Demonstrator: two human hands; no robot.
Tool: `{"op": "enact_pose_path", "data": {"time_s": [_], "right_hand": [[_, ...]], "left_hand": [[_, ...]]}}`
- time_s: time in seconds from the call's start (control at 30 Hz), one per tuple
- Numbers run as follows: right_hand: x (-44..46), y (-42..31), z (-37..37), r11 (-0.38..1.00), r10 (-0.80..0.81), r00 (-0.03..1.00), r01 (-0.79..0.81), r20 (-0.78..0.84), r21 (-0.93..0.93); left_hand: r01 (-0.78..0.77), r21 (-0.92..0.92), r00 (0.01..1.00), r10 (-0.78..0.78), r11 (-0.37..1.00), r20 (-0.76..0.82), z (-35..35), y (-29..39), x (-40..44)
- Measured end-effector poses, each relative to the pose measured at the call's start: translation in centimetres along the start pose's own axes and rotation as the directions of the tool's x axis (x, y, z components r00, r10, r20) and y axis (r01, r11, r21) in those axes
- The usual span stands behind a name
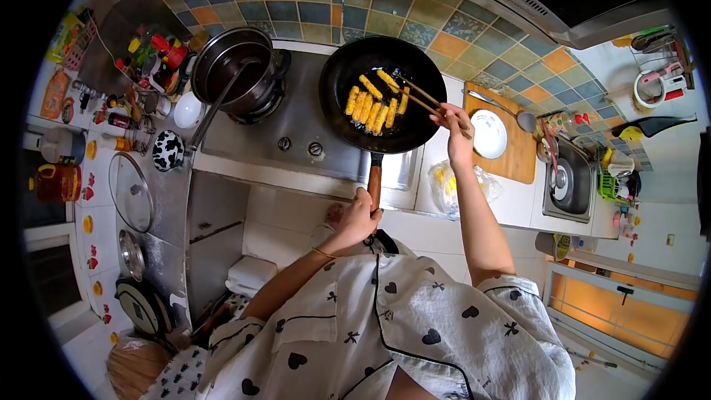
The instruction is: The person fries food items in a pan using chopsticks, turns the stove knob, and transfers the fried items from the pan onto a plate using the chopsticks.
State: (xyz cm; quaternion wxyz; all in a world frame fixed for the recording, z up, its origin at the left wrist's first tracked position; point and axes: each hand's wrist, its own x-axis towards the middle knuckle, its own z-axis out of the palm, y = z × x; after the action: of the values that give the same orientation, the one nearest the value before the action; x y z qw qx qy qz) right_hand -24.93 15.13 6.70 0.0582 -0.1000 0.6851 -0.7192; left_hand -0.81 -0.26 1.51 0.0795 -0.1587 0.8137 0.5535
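A black frying pan (337, 115) sits on the stove's right side with several golden-yellow fried sticks (367, 107) lying in it. My left hand (357, 221) is closed around the lower end of the pan's wooden handle (375, 181). In my right hand (455, 133), a pair of wooden chopsticks (424, 98) slants over the pan's right rim. Their tips reach close to the food at the upper right of the group; whether they touch a piece I cannot tell.
Left of the pan stands a dark pot (211, 78) with a long-handled ladle. To the right are a cutting board (522, 159) with a white plate (489, 134) and a spatula (525, 120), a plastic bag (485, 187), and a sink (580, 204). A glass lid (132, 204) lies at left.
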Motion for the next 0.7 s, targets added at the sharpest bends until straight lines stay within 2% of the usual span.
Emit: {"op": "enact_pose_path", "data": {"time_s": [0.2,0.4,0.5,0.6,0.7], "right_hand": [[-3.2,-0.8,3.2,0.996,0.019,0.992,-0.008,0.122,-0.092],[-3.5,-0.5,4.0,0.906,-0.108,0.975,0.176,0.193,-0.384],[-2.7,0.0,2.9,0.959,-0.073,0.993,0.095,0.091,-0.269],[-2.8,-0.8,2.0,0.951,-0.105,0.993,0.114,0.048,-0.286],[-3.3,-2.0,2.2,0.917,-0.135,0.989,0.15,0.069,-0.37]], "left_hand": [[-0.032,0.037,0.999,0.032,0.999,-0.001,-0.3,0.2,-0.1],[0.009,0.0,1.0,-0.009,1.0,0.026,-0.8,1.3,-0.3],[0.025,0.016,0.999,-0.026,1.0,0.038,-1.0,1.6,-0.3],[-0.095,0.1,0.995,0.094,0.99,0.012,-1.1,2.0,-0.4],[0.043,0.003,0.998,-0.043,0.999,0.044,-1.1,2.1,-0.5]]}}
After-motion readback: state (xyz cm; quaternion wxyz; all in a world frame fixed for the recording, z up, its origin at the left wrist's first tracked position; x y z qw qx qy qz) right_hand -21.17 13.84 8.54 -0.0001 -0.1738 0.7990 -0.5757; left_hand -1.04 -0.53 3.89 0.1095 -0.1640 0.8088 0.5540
